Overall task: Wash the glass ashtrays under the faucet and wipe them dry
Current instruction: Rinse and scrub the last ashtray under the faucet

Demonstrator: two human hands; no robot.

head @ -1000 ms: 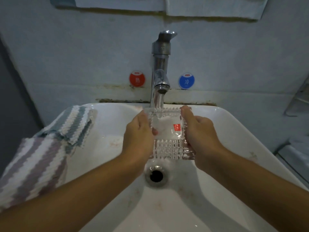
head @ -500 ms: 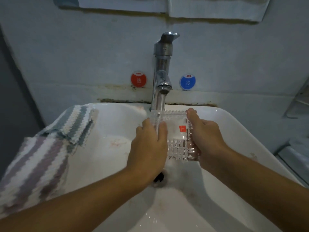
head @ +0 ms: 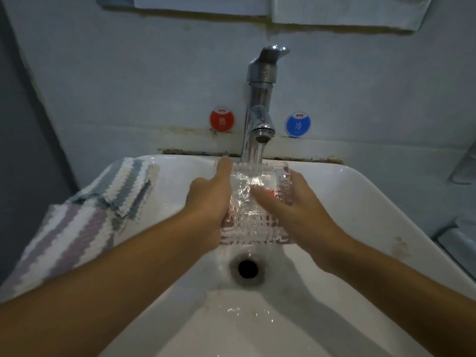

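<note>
A square cut-glass ashtray (head: 253, 222) is held over the white sink (head: 373, 228), right under the running stream from the chrome faucet (head: 260, 99). My left hand (head: 208, 202) grips its left edge, with the thumb along the rim. My right hand (head: 291, 202) holds the right side, its thumb reaching across the inside of the ashtray where the water lands. Water runs off the glass toward the drain (head: 247, 269). A red sticker on the glass is mostly hidden under my right thumb.
A striped cloth (head: 85, 215) hangs over the sink's left rim. Red (head: 222, 119) and blue (head: 297, 124) round stickers flank the faucet on the wall. A dim shelf (head: 461, 235) sits at the far right.
My left hand slid from the inside of the ashtray back to its left edge. My right thumb moved in across the wet inside. The ashtray sits more fully under the stream.
</note>
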